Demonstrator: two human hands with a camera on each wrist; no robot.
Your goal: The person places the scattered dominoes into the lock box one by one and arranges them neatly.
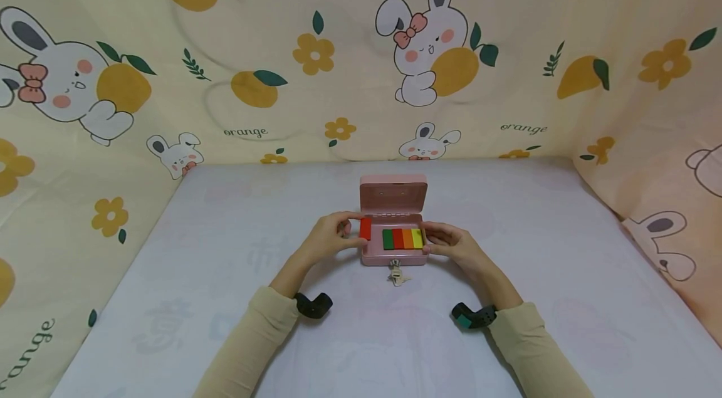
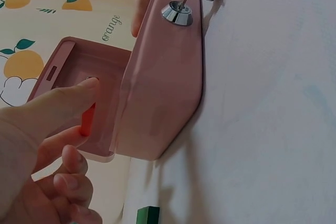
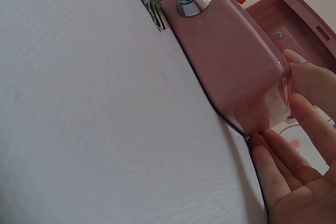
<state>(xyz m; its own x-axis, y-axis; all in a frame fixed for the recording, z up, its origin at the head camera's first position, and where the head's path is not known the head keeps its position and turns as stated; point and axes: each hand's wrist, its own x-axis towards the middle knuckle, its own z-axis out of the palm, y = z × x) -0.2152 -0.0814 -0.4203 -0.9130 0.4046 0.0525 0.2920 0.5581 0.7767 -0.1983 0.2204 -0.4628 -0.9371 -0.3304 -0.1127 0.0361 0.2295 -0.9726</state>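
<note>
My left hand [image 1: 333, 236] pinches a red block [image 1: 365, 229] between thumb and index finger, at the left rim of a pink metal box [image 1: 393, 257]. The left wrist view shows this red block [image 2: 88, 121] too. Inside the box, a row of green, red, orange and yellow blocks [image 1: 402, 239] lies side by side. My right hand [image 1: 455, 247] touches the box's right side; in the right wrist view its thumb is at the rim and its other fingers rest lower. The box lid [image 1: 393, 197] stands raised.
Keys [image 1: 397, 275] hang from the lock [image 2: 177, 13] on the box's front. A green block [image 2: 148, 215] shows at the bottom of the left wrist view, outside the box. The box stands on a white-covered table [image 1: 361, 335], with a printed cloth [image 1: 361, 91] behind.
</note>
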